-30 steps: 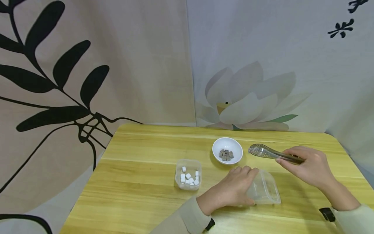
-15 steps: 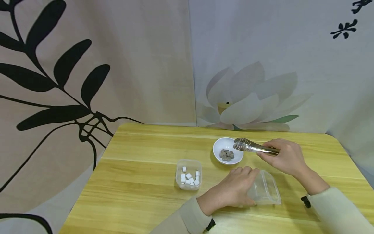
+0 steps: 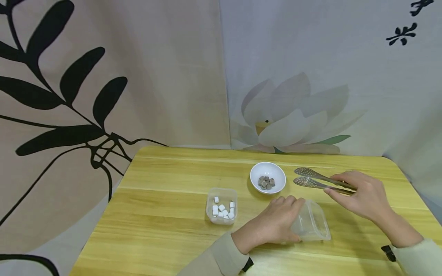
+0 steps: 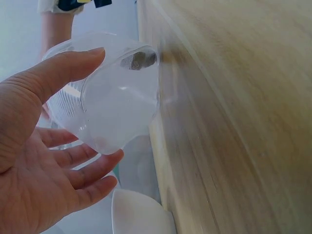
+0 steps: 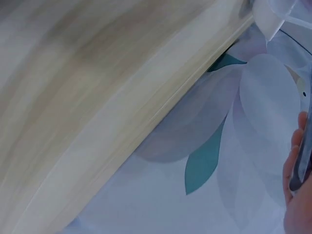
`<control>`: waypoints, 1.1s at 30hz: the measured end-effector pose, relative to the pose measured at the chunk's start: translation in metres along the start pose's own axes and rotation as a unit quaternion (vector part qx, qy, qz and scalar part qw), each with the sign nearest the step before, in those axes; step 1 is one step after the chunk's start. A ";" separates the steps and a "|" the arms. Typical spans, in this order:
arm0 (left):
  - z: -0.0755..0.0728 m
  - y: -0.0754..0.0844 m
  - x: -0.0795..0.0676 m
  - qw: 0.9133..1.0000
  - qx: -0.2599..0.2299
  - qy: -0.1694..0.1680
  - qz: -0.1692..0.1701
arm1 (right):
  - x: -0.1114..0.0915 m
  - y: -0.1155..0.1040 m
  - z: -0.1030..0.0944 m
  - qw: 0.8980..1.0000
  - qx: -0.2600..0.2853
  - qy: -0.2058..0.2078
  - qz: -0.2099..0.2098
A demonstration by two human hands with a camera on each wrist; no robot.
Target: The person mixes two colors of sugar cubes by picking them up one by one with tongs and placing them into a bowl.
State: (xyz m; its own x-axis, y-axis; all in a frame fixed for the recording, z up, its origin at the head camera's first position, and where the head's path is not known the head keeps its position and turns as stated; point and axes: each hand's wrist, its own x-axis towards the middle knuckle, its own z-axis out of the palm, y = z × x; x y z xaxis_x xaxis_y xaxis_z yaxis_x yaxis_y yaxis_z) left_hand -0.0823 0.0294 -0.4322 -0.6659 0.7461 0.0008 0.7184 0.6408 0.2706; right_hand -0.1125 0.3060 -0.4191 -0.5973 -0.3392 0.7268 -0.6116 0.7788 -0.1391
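My left hand (image 3: 274, 222) grips a clear plastic container (image 3: 312, 222), which lies on its side on the table with its mouth facing right. A few dark brown-grey lumps (image 4: 139, 60) show through its wall in the left wrist view. My right hand (image 3: 362, 193) holds metal tongs (image 3: 321, 179) with perforated tips, spread apart with nothing between them. The tongs stand just right of a white bowl (image 3: 255, 183) holding several small brown-grey cubes (image 3: 266, 183). In the right wrist view, only part of the right hand (image 5: 295, 195) and the tongs' handle (image 5: 303, 161) show.
A second clear container (image 3: 210, 207) with several white cubes (image 3: 221, 207) stands left of the bowl. All this rests on a wooden table (image 3: 165, 207). A printed curtain (image 3: 179, 76) hangs behind the table's back edge.
The tongs went left to the bowl's right rim, then came back right, their tips now apart. The cubes in the bowl look slightly differently arranged. My left hand and its container stay put.
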 end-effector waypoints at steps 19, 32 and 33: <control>0.001 0.002 -0.001 1.000 0.011 0.008 -0.004 | -0.042 0.006 -0.040 0.999 0.003 -0.025 -0.021; 0.001 0.002 -0.001 1.000 0.003 0.006 -0.001 | -0.041 0.004 -0.052 0.998 0.006 -0.052 -0.037; 0.001 0.002 -0.001 1.000 0.002 0.005 -0.001 | -0.041 0.004 -0.053 0.998 0.008 -0.052 -0.036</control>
State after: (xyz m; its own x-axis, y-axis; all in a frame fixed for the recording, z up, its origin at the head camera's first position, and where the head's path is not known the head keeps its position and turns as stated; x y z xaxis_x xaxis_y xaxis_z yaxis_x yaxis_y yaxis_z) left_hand -0.0798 0.0298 -0.4328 -0.6694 0.7428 0.0103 0.7180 0.6433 0.2659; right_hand -0.0626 0.3512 -0.4137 -0.6014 -0.4475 0.6619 -0.6628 0.7420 -0.1005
